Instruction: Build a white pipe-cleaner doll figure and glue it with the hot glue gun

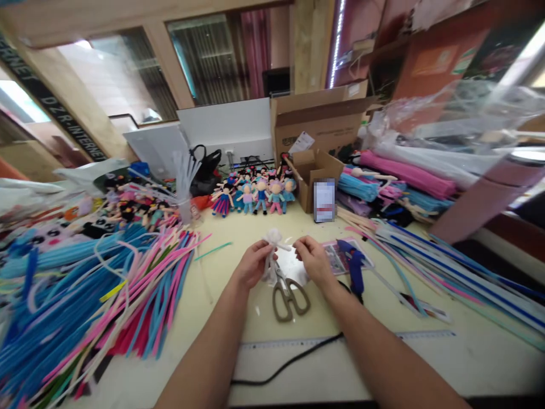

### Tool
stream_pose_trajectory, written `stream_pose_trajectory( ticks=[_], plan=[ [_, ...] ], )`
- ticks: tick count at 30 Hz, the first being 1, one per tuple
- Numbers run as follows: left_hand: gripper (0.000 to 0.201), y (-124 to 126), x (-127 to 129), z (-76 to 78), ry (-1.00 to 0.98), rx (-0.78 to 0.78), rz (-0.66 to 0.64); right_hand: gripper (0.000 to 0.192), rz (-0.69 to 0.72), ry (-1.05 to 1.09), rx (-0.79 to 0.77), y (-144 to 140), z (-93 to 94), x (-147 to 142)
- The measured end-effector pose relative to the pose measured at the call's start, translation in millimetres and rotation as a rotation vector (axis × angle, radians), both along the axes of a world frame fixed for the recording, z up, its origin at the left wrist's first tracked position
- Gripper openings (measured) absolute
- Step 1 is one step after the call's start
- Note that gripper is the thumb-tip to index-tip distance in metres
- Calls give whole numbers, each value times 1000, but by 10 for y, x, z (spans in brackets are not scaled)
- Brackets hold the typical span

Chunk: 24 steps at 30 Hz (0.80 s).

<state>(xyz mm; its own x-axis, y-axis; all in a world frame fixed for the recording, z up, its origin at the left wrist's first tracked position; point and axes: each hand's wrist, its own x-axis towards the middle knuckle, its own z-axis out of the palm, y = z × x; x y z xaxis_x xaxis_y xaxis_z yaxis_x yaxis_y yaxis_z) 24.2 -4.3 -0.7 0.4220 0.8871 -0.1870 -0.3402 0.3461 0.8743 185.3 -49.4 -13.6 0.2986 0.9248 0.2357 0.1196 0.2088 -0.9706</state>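
Note:
My left hand (pixel 254 262) pinches a small white fuzzy pipe-cleaner figure (pixel 273 236) with a rounded top and a short arm sticking out to the right. Close by, the fingers of my right hand (pixel 313 258) are pressed together near the tip of that arm; what they hold, if anything, is too small to make out. Between my wrists lies a pair of scissors (pixel 290 300) with grey-brown handles, its blades pointing away under the figure. To the right of my right hand rests a blue glue gun (pixel 354 264) on a printed sheet.
Pipe cleaners (pixel 93 284) in many colours are heaped at left, and longer strips (pixel 443 261) lie at right. Finished dolls (pixel 260 196) stand at the back beside a cardboard box (pixel 315 165) and a phone (pixel 324 201). A ruler (pixel 413 334) and a black cable (pixel 285 366) lie in front.

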Motion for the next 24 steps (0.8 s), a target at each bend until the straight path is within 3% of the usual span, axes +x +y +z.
stream_pose_trajectory(
  ticks=[13,24],
  plan=[
    [24,-64,51,-1,43,4,-82,15,18,163,-104,49,31,-9],
    [28,-88,67,34,38,-7,-106,14,61,277,-131,101,-47,-40]
  ],
)
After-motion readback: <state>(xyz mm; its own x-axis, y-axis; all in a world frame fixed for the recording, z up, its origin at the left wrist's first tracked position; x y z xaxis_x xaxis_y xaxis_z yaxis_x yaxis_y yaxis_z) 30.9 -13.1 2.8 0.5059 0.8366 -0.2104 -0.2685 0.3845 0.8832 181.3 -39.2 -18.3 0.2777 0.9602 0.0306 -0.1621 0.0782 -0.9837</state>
